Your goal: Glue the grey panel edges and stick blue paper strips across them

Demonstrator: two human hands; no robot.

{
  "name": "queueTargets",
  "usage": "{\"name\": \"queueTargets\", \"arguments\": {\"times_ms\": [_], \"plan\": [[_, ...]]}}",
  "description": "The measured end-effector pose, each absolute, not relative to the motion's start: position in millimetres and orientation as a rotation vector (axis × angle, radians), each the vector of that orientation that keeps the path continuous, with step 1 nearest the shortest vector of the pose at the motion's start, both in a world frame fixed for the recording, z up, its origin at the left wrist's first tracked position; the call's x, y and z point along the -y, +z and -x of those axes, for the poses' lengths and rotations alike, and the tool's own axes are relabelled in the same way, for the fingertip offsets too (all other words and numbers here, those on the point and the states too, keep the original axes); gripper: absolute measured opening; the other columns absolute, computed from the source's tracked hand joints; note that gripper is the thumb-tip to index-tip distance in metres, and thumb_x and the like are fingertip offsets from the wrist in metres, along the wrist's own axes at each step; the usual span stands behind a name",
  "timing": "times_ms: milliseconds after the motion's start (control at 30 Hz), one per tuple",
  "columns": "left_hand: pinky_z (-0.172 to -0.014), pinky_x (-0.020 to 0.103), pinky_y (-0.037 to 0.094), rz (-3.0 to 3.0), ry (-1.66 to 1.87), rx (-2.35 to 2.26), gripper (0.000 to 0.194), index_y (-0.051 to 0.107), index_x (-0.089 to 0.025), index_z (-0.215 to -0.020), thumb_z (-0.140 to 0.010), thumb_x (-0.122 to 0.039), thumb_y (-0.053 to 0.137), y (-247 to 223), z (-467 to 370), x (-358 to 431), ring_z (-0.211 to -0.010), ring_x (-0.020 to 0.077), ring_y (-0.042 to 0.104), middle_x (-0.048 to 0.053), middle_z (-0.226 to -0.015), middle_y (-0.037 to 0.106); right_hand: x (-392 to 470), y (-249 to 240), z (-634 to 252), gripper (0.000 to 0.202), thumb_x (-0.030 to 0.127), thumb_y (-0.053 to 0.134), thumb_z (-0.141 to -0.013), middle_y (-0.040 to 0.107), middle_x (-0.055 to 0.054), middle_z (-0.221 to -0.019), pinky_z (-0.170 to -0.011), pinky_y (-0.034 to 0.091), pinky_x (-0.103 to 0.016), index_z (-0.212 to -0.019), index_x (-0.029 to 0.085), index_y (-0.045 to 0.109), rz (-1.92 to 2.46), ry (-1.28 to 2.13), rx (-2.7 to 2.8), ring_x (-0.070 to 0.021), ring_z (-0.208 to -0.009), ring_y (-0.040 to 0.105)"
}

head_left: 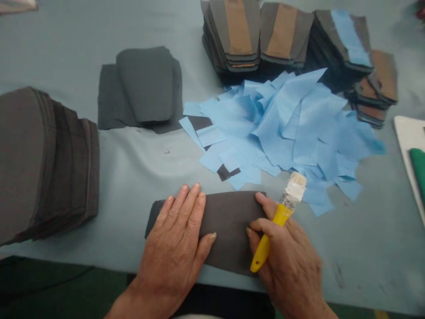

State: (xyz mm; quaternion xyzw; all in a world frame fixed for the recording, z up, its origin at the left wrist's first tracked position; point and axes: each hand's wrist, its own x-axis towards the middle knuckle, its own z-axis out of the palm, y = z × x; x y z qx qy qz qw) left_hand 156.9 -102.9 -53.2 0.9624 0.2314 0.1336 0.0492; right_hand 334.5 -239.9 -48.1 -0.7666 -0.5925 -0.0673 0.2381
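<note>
A dark grey fabric piece (229,226) lies flat near the table's front edge. My left hand (182,239) rests palm down on its left part, fingers stretched out. At its right end is my right hand (282,248), with fingertips touching the fabric and the yellow handle of a brush (277,221) held between the fingers. The brush points up and away, its bristles coated in white. Just beyond the fabric spreads a heap of light blue strips (282,119), with small dark scraps (227,172) on its near left side.
A tall stack of dark pieces (66,164) stands at the left. Behind it lie more dark pieces (146,86). Banded stacks (215,40) line the back right. A white board (407,133) with a green object (418,173) is at the right edge.
</note>
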Motion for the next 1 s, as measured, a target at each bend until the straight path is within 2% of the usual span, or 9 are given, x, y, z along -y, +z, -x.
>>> {"name": "queueTargets", "arguments": {"times_ms": [200,300,400,533,733,1000], "plan": [[-0.127,0.048,0.029,-2.971,0.473,-0.703,0.055,0.050,0.002,-0.150,-0.108,-0.033,0.041,-56,-162,103,-0.146,0.0375,0.054,0.025,-0.155,0.059,245,-35,-336,0.005,0.016,0.061,-0.103,0.067,-0.024,-0.142,-0.107,0.046,-0.043,-0.104,0.020,0.057,2.142,-0.221,1.624,-0.0288,-0.125,0.068],[-0.127,0.049,0.028,-2.961,0.500,-0.705,0.054,0.053,0.004,-0.147,-0.106,-0.030,0.042,-56,-164,104,-0.143,0.0401,0.057,0.027,-0.152,0.061,236,-22,-325,0.008,0.016,0.061,-0.102,0.066,-0.023,-0.144,-0.109,0.044,-0.043,-0.106,0.022,0.058,2.130,-0.242,1.597,-0.0285,-0.135,0.063],[-0.125,0.050,0.029,-2.963,0.495,-0.704,0.053,0.053,0.005,-0.147,-0.106,-0.025,0.040,-55,-164,104,-0.142,0.0419,0.057,0.028,-0.151,0.061,216,-20,-309,0.008,0.016,0.055,-0.104,0.065,-0.020,-0.148,-0.116,0.041,-0.044,-0.106,0.024,0.056,2.064,-0.153,1.624,-0.0247,-0.144,0.056],[-0.123,0.049,0.031,-2.971,0.494,-0.694,0.051,0.054,0.003,-0.146,-0.107,-0.022,0.035,-55,-163,104,-0.143,0.0394,0.058,0.025,-0.152,0.062,197,-34,-297,0.012,0.016,0.050,-0.106,0.069,-0.016,-0.144,-0.123,0.038,-0.043,-0.107,0.025,0.057,2.007,-0.005,1.662,-0.0198,-0.143,0.058],[-0.121,0.049,0.036,-2.935,0.503,-0.731,0.050,0.054,0.001,-0.148,-0.108,-0.026,0.039,-52,-164,104,-0.143,0.0370,0.059,0.022,-0.153,0.062,212,-46,-308,0.014,0.012,0.052,-0.103,0.062,-0.020,-0.151,-0.121,0.041,-0.052,-0.110,0.023,0.057,2.065,-0.044,1.661,-0.0251,-0.146,0.055],[-0.122,0.050,0.033,-2.929,0.457,-0.718,0.051,0.052,0.002,-0.149,-0.109,-0.027,0.039,-50,-164,103,-0.144,0.0388,0.056,0.023,-0.154,0.060,234,-49,-327,0.011,0.017,0.057,-0.104,0.059,-0.023,-0.153,-0.120,0.040,-0.058,-0.113,0.021,0.055,2.132,-0.082,1.578,-0.0295,-0.148,0.053]]}}
